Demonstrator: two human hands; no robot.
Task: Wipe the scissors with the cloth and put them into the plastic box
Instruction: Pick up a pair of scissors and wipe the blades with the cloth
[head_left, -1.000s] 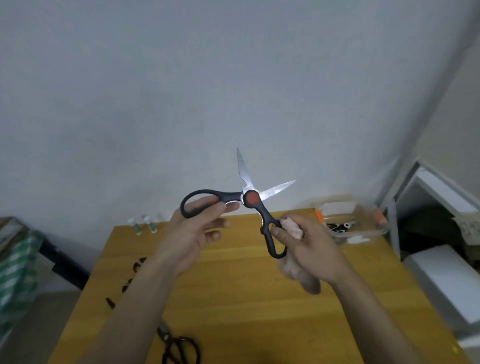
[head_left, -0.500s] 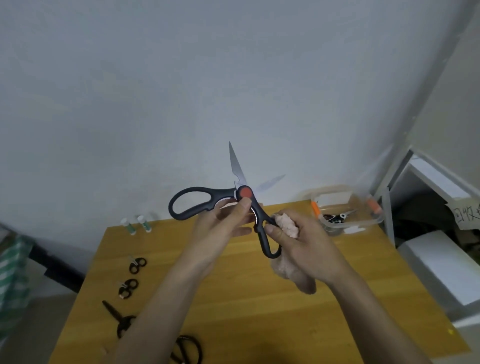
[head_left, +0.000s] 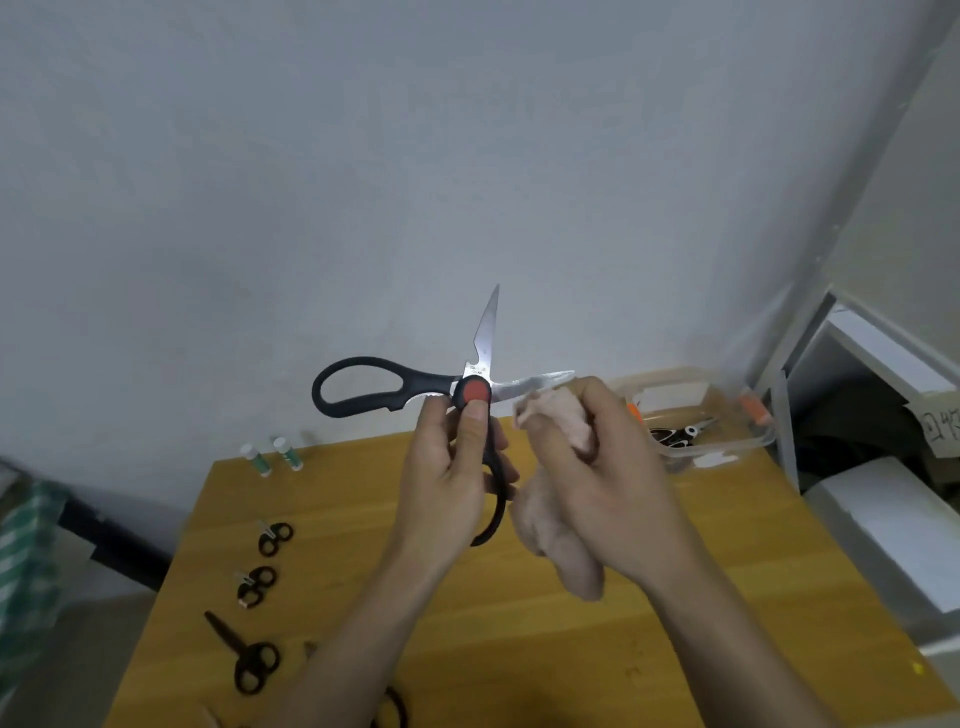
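Note:
Black-handled kitchen scissors (head_left: 395, 387) with a red pivot are held up above the table, blades spread wide, one pointing up and one pointing right. My left hand (head_left: 451, 483) grips them at the pivot, thumb just under the red button, fingers round the lower handle. My right hand (head_left: 597, 462) holds a bunched pale pink cloth (head_left: 558, 415) right beside the right-pointing blade. The clear plastic box (head_left: 727, 447) with orange clips stands at the table's far right corner, with a pair of scissors inside.
On the wooden table (head_left: 675, 597), several small black scissors (head_left: 254, 660) lie along the left side. Two small white-and-green tubes (head_left: 272, 457) stand at the far left edge. A white shelf unit (head_left: 883, 395) stands to the right of the table.
My right hand let go of the lower handle and rose with the cloth to the right-pointing blade. My left hand shifted from the upper handle loop to the pivot and lower handle.

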